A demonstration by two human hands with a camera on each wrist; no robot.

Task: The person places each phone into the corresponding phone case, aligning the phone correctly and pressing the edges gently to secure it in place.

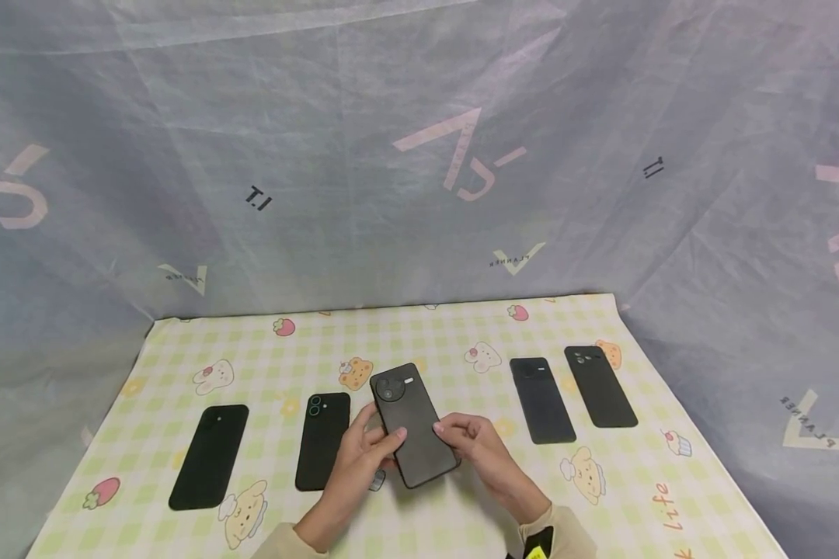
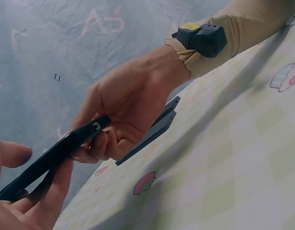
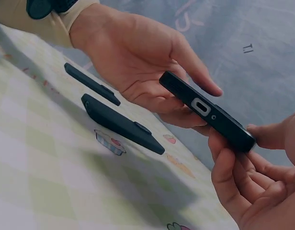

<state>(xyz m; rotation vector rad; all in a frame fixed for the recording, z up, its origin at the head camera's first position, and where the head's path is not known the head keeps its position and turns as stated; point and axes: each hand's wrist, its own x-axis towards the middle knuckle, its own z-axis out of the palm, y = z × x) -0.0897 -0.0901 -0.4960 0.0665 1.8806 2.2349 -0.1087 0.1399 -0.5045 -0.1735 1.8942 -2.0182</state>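
Observation:
A dark phone [image 1: 419, 435] with a round camera module is held above the table between both hands, back facing up and tilted. My left hand [image 1: 360, 458] supports its left side, fingers curled underneath and thumb over the back. At the opposite long edge, my right hand [image 1: 485, 454] pinches the phone between thumb and bent fingers. The right wrist view shows the phone's lower end with its charging port [image 3: 201, 107]. Left of the hands lies a black phone [image 1: 322, 442] with two ringed lenses, partly behind the left hand.
A plain black phone [image 1: 210, 458] lies at the far left. On the right rest a dark slab with a round camera area [image 1: 543, 402] and a black one with several lens holes [image 1: 601, 388]. A checked cloth [image 1: 391, 334] covers the table, with a grey curtain [image 1: 419, 194] behind.

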